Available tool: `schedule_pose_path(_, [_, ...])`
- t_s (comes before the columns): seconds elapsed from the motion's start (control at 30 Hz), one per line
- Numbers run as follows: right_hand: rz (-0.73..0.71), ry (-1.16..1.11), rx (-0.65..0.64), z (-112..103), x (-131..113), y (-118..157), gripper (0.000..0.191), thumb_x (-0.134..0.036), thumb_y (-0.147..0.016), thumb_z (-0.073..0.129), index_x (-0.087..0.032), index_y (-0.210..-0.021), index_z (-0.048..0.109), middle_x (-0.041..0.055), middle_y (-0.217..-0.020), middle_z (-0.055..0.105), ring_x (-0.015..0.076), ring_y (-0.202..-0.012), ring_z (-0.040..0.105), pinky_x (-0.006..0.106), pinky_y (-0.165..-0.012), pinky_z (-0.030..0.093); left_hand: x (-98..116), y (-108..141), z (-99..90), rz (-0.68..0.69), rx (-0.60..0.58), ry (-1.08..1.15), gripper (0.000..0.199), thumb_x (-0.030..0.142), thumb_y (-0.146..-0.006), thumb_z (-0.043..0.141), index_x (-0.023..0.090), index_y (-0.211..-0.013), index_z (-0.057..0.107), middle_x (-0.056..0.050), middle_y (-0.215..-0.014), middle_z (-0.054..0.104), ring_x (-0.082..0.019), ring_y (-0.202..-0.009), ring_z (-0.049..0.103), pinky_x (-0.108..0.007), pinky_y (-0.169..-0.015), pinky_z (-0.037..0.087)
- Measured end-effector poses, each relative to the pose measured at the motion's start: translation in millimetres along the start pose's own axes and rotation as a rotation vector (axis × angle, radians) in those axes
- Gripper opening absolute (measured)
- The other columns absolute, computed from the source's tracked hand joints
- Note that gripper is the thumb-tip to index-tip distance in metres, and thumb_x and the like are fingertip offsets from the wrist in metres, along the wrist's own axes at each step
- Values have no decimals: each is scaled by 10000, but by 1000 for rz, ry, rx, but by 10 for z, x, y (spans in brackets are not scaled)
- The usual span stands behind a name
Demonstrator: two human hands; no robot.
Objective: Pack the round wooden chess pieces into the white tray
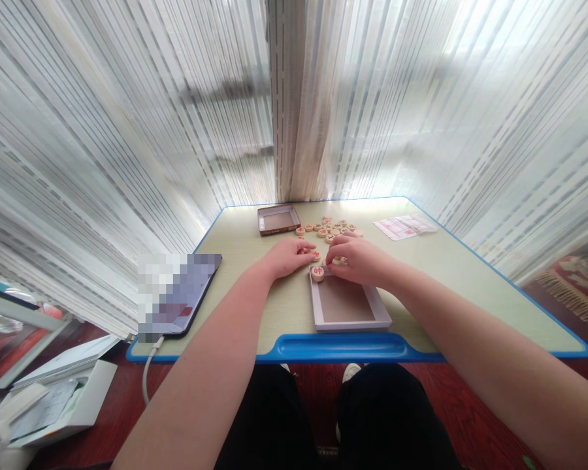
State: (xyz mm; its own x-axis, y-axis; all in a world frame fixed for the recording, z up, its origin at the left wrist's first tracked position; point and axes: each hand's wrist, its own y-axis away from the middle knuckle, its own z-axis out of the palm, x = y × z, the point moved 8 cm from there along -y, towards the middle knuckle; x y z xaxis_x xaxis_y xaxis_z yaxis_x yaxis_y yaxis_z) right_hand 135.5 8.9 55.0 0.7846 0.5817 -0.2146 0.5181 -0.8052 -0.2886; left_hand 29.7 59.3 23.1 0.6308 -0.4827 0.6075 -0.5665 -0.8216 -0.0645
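A shallow white open box (pixel 317 320) lies near the table's front edge. In its far left corner sits a round wooden Chinese chess piece (pixel 317 273) with a red character. My right hand (pixel 355 258) is over the box's far side, its fingers closed and bent down around a chess piece, partly hidden. My left hand (pixel 289 256) rests just beyond the box to the left, fingers stretched and a little apart, tips beside another red-marked piece (pixel 315 256). Past both hands lies a loose group of Chinese chess pieces (pixel 330 237), with red and dark characters.
A brown-sided box lid (pixel 278 231) lies open side up at the far left. A printed sheet (pixel 404 226) is at the far right. A phone (pixel 191 297) with a white cable (pixel 149 365) lies at the left edge. The table (pixel 490 300) has a blue rim; curtains hang behind.
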Motion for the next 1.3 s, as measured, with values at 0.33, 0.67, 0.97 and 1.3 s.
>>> schedule_pose_path(0.33, [-10, 15, 7, 8, 4, -3, 117, -224, -747, 587, -200, -734, 701, 60, -820, 626, 199, -819, 538, 319, -749, 401, 17, -14, 8, 27, 18, -41, 372, 414, -762, 547, 172, -1006, 687, -38, -872, 690, -187, -791, 592, -268, -718, 427])
schedule_pose_path(0.67, [21, 0, 45, 7, 91, -22, 120, -259, -767, 584, -196, -785, 685, 76, -859, 636, 229, -879, 525, 380, -839, 394, 50, 3, -126, 14, 239, 92, 364, 390, -735, 576, 162, -999, 679, 36, -543, 469, -112, -529, 423, -231, -547, 332])
schedule_pose_path(0.97, [171, -239, 267, -182, 178, 0, 234, -355, -797, 550, -183, -955, 563, 46, -849, 656, 169, -761, 587, 307, -698, 453, 136, 31, -76, 23, 134, 406, 448, 429, -666, 662, 128, -998, 671, 58, -565, 355, -76, -530, 335, -221, -532, 281])
schedule_pose_path(1.3, [53, -299, 340, -241, 94, 9, 142, -297, -738, 613, -183, -818, 640, 32, -784, 655, 127, -647, 580, 260, -616, 460, 159, 55, -38, -10, 45, 639, 527, 454, -595, 730, 135, -1010, 670, 52, -567, 388, -60, -527, 320, -216, -495, 251])
